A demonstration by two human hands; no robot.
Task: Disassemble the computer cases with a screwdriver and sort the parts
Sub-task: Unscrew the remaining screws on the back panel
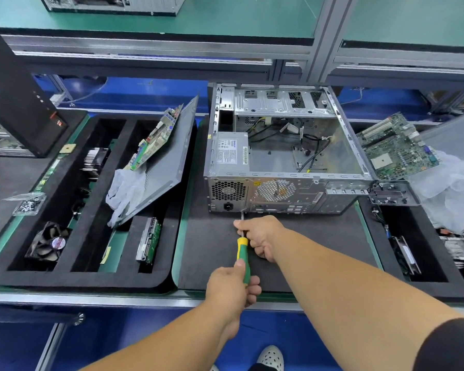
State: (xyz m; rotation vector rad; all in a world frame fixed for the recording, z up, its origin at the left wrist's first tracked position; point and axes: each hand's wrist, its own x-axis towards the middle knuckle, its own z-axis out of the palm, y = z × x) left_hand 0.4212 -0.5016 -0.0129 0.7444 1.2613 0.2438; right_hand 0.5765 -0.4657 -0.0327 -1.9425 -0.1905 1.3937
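Black mat (292,253) on green bench: open case (284,156); left hand (229,290), right hand (260,236) both gripped screwdriver (243,253); bare mat flanked them.

arms: bare | right sleeve (450,344): black, short | shoe (271,358): white, perforated

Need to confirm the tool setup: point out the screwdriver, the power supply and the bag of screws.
screwdriver (243,259): head view, on its yellow-green handle.
power supply (229,152): head view, on its labelled top face.
bag of screws (28,204): head view, on the bag's middle.
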